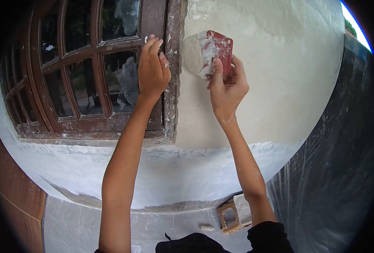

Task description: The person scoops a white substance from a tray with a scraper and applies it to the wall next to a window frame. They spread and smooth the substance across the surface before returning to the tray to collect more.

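My right hand (229,90) grips a red putty scraper (224,48), thumb on the near face and fingers behind it. White putty is smeared thickly over the scraper's left side, which is at a wet-looking grey-white patch of putty (192,55) on the wall beside the window frame. My left hand (154,69) leans on the brown wooden window frame (172,84), holding nothing. Its fingers point upward, slightly bent, with white specks on the fingertips.
Glass panes (83,84) in a wooden lattice fill the left. The cream plastered wall (275,92) meets a whitish lower band (174,173). On the grey tiled floor (153,227) stands a wooden stool (229,217) bearing a pale slab. Dark sheeting (330,177) hangs at right.
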Demonstrator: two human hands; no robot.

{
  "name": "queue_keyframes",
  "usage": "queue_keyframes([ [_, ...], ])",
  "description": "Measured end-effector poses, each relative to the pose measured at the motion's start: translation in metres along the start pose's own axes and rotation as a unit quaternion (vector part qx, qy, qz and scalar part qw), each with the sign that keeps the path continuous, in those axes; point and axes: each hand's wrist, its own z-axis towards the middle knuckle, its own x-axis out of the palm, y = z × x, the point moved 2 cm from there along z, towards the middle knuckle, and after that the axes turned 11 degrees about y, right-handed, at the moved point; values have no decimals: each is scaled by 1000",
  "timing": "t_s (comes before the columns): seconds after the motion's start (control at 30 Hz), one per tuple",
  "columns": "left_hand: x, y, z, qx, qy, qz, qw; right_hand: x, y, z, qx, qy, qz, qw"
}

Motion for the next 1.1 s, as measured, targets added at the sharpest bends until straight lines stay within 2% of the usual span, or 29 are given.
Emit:
queue_keyframes([
  [0.07, 0, 0, 0, 1, -5, 3, 1000, 8, -7, -6, 18, 19, 38, 999],
  [0.2, -1, -2, 1, -7, -1, 8, 1000, 9, -25, -12, 46, 13, -30, 998],
  [0.27, -2, -2, 1, 1, 3, 10, 1000, 8, -23, -9, 30, 0, -36, 999],
  [0.33, -3, -2, 1, 1, 3, 14, 1000, 3, -14, -7, 20, -58, -5, 998],
  [0.37, -2, -3, 1, 2, -2, 17, 1000, -5, -8, -7, 47, -74, 8, 996],
  [0.47, 0, 1, 1, 16, -6, 12, 1000, -1, -6, -6, 33, -39, 36, 998],
  [0.53, 0, -1, -1, 4, -2, 7, 1000, 9, -7, -12, 32, 21, 24, 999],
  [0.6, 0, -2, 1, -3, -4, 7, 1000, 8, -13, -6, -47, -28, -53, 997],
  [0.73, -1, 0, 2, 4, -4, 17, 1000, -7, -6, 0, -23, -63, -13, 998],
  [0.87, 1, 1, 0, 11, -15, 10, 1000, 10, 16, -12, -103, 63, -81, 989],
  [0.97, -2, -2, 0, -4, 1, 15, 1000, 10, 7, -4, -104, 47, -98, 989],
  [1.03, -2, -3, 2, -6, 3, 15, 1000, 2, 8, 3, -120, -1, -147, 982],
  [1.1, -3, -3, 0, -11, 7, 14, 1000, -4, 14, 10, -99, -5, -126, 987],
])
